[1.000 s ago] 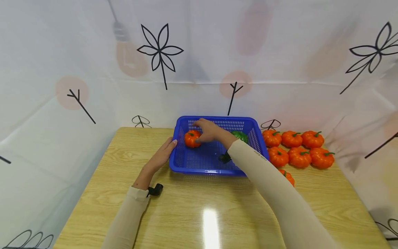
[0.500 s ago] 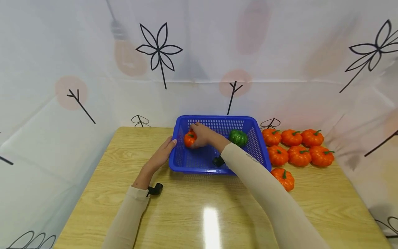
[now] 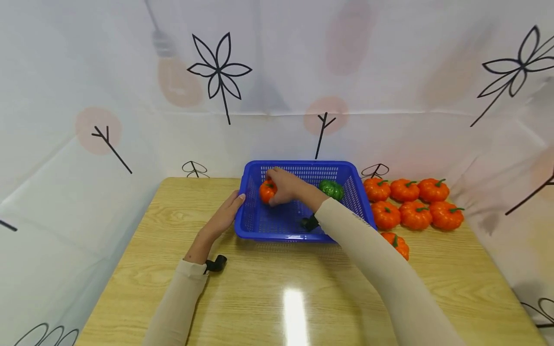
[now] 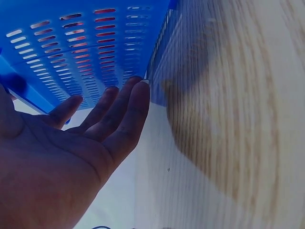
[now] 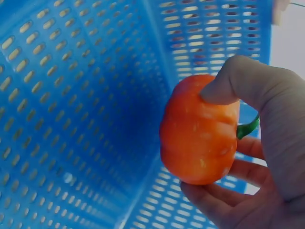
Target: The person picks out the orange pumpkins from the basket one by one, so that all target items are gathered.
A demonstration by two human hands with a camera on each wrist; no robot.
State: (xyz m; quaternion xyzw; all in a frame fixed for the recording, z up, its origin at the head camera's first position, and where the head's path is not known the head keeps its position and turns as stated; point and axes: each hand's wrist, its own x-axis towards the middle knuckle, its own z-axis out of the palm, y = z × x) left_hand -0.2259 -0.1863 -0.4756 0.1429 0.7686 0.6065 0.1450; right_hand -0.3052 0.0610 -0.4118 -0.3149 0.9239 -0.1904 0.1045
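Note:
A blue plastic basket (image 3: 283, 226) with slotted walls stands on the wooden table. Inside it, near the left end, my right hand (image 3: 285, 187) grips a small orange pumpkin (image 3: 267, 191). In the right wrist view the thumb presses one side of the pumpkin (image 5: 198, 133) and the fingers lie on the opposite side, with its green stem toward the palm. My left hand (image 3: 227, 211) holds the basket's left rim, thumb over the edge. The left wrist view shows its fingers (image 4: 128, 112) along the outer wall. A green pumpkin (image 3: 331, 190) sits at the basket's right side, partly behind the right forearm.
Right of the basket, several orange pumpkins (image 3: 415, 215) stand in two rows on the table (image 3: 242, 298). Another orange pumpkin (image 3: 398, 246) lies nearer, partly covered by the right sleeve. A printed white cloth (image 3: 277, 86) hangs behind the table.
My right hand has closed around the orange pumpkin, which has shifted slightly to the right inside the basket. The left hand has stayed at the rim.

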